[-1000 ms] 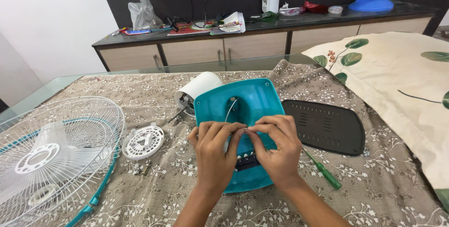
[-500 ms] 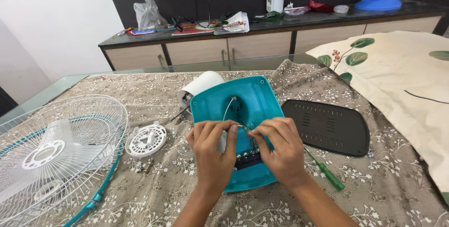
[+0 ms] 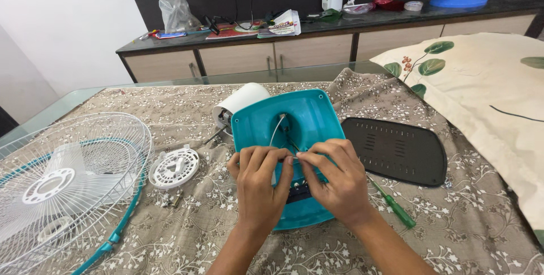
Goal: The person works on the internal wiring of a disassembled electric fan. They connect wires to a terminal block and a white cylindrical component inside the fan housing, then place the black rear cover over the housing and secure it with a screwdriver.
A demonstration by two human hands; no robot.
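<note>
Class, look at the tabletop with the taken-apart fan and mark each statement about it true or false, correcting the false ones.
1. Both hands, left hand and right hand, work over the upturned teal plastic fan base. True.
2. The white wire fan guard lies right of the base. False: it lies to its left.
3. A green-handled screwdriver lies on the patterned tablecloth. True.
4. The black oval vented cover plate is fitted on the base. False: it lies apart on the cloth, to the base's right.
5. The small round white plastic grille cap sits between guard and base. True.
</note>
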